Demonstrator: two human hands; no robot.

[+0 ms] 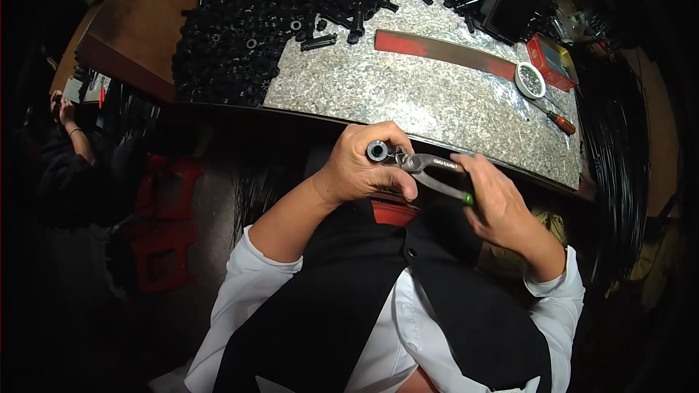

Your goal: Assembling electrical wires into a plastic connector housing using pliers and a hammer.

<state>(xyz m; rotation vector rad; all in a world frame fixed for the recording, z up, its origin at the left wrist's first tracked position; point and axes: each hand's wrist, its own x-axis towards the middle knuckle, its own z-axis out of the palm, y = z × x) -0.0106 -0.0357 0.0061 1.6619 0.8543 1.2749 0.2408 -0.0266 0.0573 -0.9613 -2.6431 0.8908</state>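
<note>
My left hand point(358, 164) is closed around a black tubular part point(377, 151), whose round end with a metal-looking ring points up at me. Pliers point(424, 164) with spread handles meet the part beside its ring. One handle ends in a green tip point(467, 199). My right hand point(501, 200) is wrapped about the handle ends, thumb below and fingers above. Both hands are in front of my body, just off the near edge of the worktable point(342, 87). What the jaws bite on is partly hidden by my left fingers.
A big heap of black parts point(226, 51) covers the table's left and back. On the speckled top lie a red-and-grey flat bar point(444, 52), a white bowl of small pieces point(530, 80), a screwdriver point(561, 123) and a red box point(551, 62). Another person's hand point(67, 111) is at far left.
</note>
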